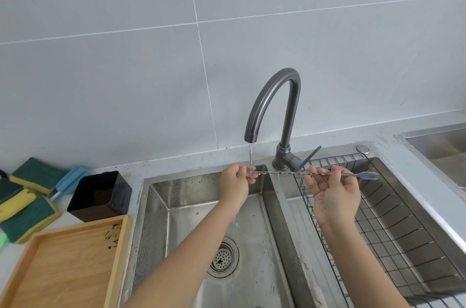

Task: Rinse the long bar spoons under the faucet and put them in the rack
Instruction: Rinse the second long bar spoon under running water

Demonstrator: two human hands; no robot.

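Two hands on one long bar spoon [285, 173], stretched level across the sink divider! Left hand [235, 185] is curled closed around the bowl end, right under the thin stream of water [251, 155] falling from the dark gooseneck faucet [274, 106]. Right hand [332, 194] pinches the twisted stem between thumb and fingertips, the other fingers loose, and the forked tip pokes out past it, hanging above the wire rack [393, 227] that sits in the right basin. Water splashes down into the left sink [181, 206], near the round drain strainer [223, 257]. Over on the bench to the left: a wooden tray [63, 270] with dark smears in its far corner, a black square container [100, 196] just behind it, and a cluster of green-and-yellow sponges [27, 212] beside a blue brush [68, 179].
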